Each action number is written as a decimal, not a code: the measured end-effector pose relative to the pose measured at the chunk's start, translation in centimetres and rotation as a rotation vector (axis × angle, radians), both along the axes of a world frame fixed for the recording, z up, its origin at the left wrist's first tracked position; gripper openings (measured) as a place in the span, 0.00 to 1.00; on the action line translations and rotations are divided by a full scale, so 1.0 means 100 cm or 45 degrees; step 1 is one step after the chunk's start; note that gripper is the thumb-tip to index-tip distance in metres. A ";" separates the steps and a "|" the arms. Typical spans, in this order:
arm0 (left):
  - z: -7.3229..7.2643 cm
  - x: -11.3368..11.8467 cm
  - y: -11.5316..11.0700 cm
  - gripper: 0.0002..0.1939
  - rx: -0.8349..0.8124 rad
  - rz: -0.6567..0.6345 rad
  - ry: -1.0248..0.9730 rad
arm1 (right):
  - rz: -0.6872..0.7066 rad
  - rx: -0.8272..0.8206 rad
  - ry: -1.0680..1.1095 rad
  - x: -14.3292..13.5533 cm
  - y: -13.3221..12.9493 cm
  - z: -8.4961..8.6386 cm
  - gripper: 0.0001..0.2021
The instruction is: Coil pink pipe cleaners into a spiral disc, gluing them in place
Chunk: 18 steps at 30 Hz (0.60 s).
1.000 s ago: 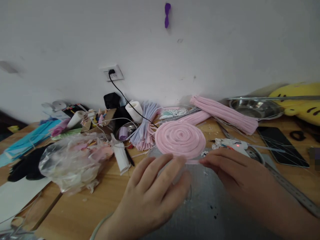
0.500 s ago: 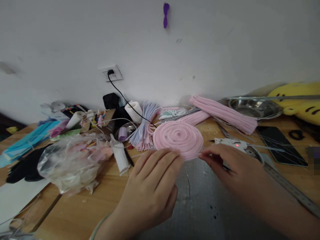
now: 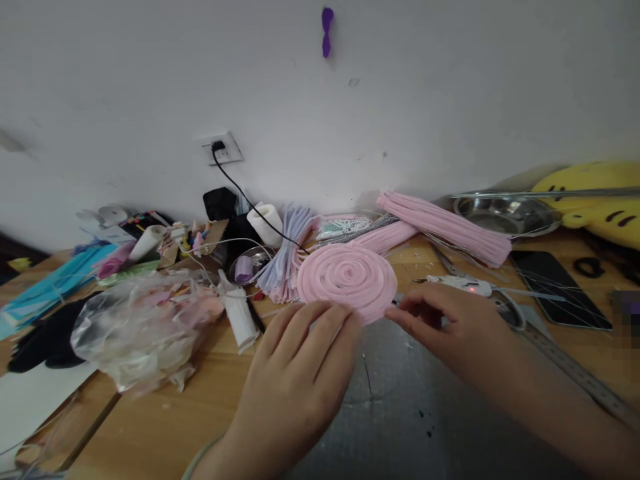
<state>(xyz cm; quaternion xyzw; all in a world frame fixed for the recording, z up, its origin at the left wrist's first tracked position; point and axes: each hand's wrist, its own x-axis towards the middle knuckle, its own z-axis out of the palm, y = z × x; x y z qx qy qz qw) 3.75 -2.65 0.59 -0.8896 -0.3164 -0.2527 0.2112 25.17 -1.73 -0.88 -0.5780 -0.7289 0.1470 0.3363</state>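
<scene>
Head view: left hand (image 3: pixel 300 363), spread a second ago, now lies bunched over the near rim of the pink coil (image 3: pixel 350 272) at the grey mat's (image 3: pixel 395 427) far end; thumb hidden, I cannot tell its hold. Right hand (image 3: pixel 465 327) narrowly pinches the right rim, apparently steadying it.

Open room lies on the grey surface (image 3: pixel 395 407) before the pink coil (image 3: pixel 347 273); beyond it a lilac bundle (image 3: pixel 287 250) and a pink bundle (image 3: pixel 445 225) block the way, a plastic bag (image 3: pixel 140 327) crowds the left and a glue gun (image 3: pixel 467 285) the right
</scene>
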 end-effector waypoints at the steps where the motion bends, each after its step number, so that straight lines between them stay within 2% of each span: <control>1: 0.000 0.001 -0.001 0.12 0.033 0.012 0.004 | 0.030 -0.049 0.054 -0.001 0.001 0.000 0.16; 6: 0.000 0.004 -0.001 0.08 0.061 0.052 -0.041 | 0.106 -0.188 0.446 -0.007 0.007 -0.007 0.16; 10: 0.002 0.003 0.002 0.06 0.070 0.072 -0.054 | 0.114 -0.202 0.699 -0.012 0.007 -0.015 0.16; 18: 0.002 0.000 0.004 0.06 0.076 0.043 -0.051 | 0.154 -0.206 0.840 -0.015 0.005 -0.016 0.15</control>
